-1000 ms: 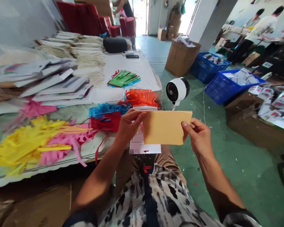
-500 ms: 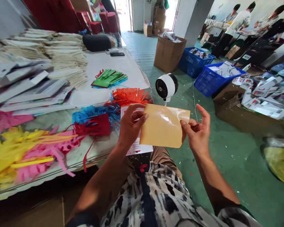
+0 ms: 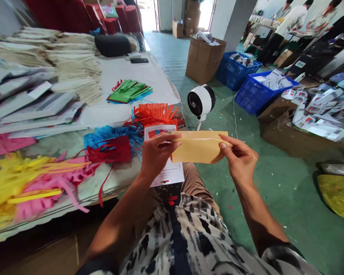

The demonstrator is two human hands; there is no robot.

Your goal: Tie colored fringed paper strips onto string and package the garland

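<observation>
A glossy yellow-tan sheet is stretched level between my hands above my lap, with a bright line running along near its top edge. My left hand pinches its left end between thumb and fingers. At the other end, my right hand grips the upper right corner the same way. Behind and below the sheet is a white printed card with a dark border line, partly hidden by the sheet and my left hand. Orange fringed tissue lies just beyond the card.
On the table at left lie blue fringe, a red piece, yellow fringe and green fringe. A white fan stands ahead. Blue crates and a carton are on the floor; several people work far right.
The sheet now looks shorter from top to bottom, its lower edge higher. My right hand's raised forefinger has come down onto the sheet's upper right corner. The view has shifted slightly.
</observation>
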